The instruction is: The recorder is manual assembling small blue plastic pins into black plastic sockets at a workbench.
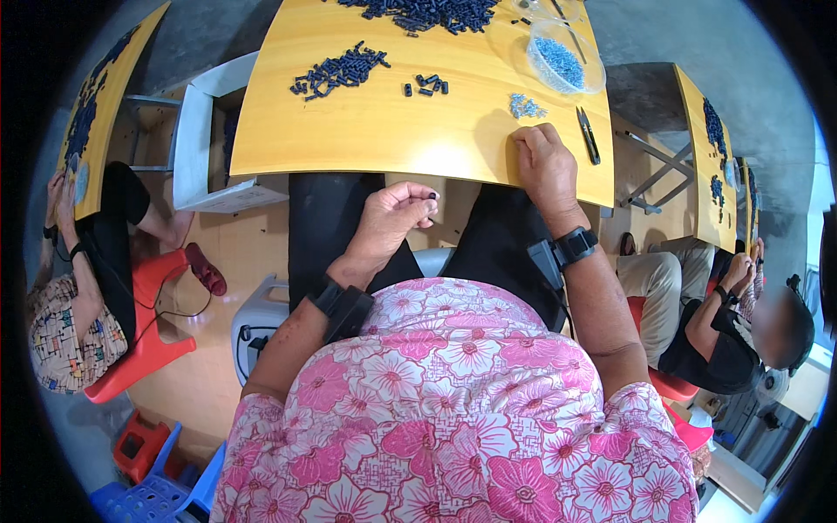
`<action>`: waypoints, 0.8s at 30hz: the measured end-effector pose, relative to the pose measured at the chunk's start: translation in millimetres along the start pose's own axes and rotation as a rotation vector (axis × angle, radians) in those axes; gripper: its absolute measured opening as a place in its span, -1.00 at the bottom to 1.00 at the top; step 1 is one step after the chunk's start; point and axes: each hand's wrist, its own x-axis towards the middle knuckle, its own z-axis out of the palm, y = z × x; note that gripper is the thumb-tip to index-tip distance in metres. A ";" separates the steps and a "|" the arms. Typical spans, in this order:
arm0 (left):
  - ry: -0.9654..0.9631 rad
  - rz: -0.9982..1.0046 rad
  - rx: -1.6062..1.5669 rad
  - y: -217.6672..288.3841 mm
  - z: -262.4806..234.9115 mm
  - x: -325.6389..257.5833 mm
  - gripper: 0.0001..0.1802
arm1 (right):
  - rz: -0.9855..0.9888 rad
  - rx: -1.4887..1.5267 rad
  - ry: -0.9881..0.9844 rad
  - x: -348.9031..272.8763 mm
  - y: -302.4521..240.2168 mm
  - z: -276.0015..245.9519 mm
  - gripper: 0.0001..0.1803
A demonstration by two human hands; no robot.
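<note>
My left hand (pixel 401 213) is off the table's near edge, above my lap, its thumb and fingers pinched on a small black cylindrical piece (pixel 433 196) whose tip shows. My right hand (pixel 547 166) rests at the table's front edge with its fingers curled closed; whatever is inside them is hidden. Just beyond those fingers lies a small heap of silvery-blue pins (pixel 527 106). To the right of this hand is a pair of black-handled thread snips (pixel 588 136).
On the yellow table (pixel 418 131) are a large black heap (pixel 427 12), a smaller pile of black pieces (pixel 342 71) and several loose ones (pixel 427 84). A clear bowl (pixel 558 61) holds silvery-blue pins. A white box (pixel 205 131) stands left. Co-workers sit at tables on both sides.
</note>
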 end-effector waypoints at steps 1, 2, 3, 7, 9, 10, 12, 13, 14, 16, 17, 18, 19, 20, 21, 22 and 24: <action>-0.008 0.001 -0.003 1.0 0.3 -0.5 -0.83 | 0.000 0.001 -0.002 -1.4 0.2 1.5 -0.94; -0.015 0.002 -0.006 1.1 0.4 -0.8 -0.83 | -0.022 -0.040 -0.003 -3.0 0.2 3.1 -0.94; -0.008 0.001 -0.008 0.4 0.1 -1.3 -0.83 | -0.048 -0.078 -0.007 -3.9 -0.4 4.3 -0.93; -0.004 -0.006 -0.011 0.1 0.3 -1.3 -0.83 | -0.119 -0.042 0.000 -5.2 -1.9 3.5 -0.90; -0.007 -0.005 -0.021 0.4 1.2 -0.1 -0.84 | -0.139 -0.020 -0.015 -3.8 1.0 3.0 -0.89; 0.003 -0.009 -0.021 0.4 1.5 -0.3 -0.84 | -0.142 -0.011 -0.021 -4.2 0.4 1.8 -0.89; 0.001 -0.007 -0.014 0.4 2.3 0.1 -0.84 | -0.108 0.098 -0.014 -0.6 -4.1 -2.7 -0.89; 0.002 0.012 -0.015 -1.2 1.6 0.8 -0.84 | -0.109 0.148 -0.024 0.3 -9.4 -5.6 -0.90; 0.010 0.011 -0.017 -1.6 0.8 1.0 -0.84 | -0.113 0.153 -0.029 -1.4 -17.3 -8.4 -0.90; 0.012 0.065 0.064 -4.0 0.9 0.4 -0.84 | 0.176 0.690 -0.241 -9.2 -42.1 -15.3 -0.89; 0.016 0.062 0.062 -4.7 1.1 -0.6 -0.84 | 0.276 0.866 -0.354 -12.8 -51.1 -16.5 -0.87; 0.007 0.082 0.086 -5.1 1.6 -0.9 -0.84 | 0.299 0.995 -0.418 -16.3 -58.9 -16.7 -0.85; -0.002 0.103 0.108 -5.5 2.1 -1.1 -0.83 | 0.315 0.998 -0.454 -19.5 -65.3 -14.6 -0.83; 0.000 0.100 0.107 -5.5 2.5 -1.2 -0.83 | 0.331 1.001 -0.491 -22.0 -69.4 -12.1 -0.80; -0.005 0.095 0.145 -4.9 3.4 -1.2 -0.83 | 0.333 1.001 -0.493 -24.2 -70.8 -9.7 -0.80; -0.009 0.090 0.183 -4.3 4.0 -1.3 -0.84 | 0.329 0.991 -0.508 -26.5 -71.4 -6.9 -0.78; -0.013 0.095 0.196 -3.6 4.2 -1.9 -0.84 | 0.324 0.983 -0.527 -28.2 -71.4 -4.3 -0.77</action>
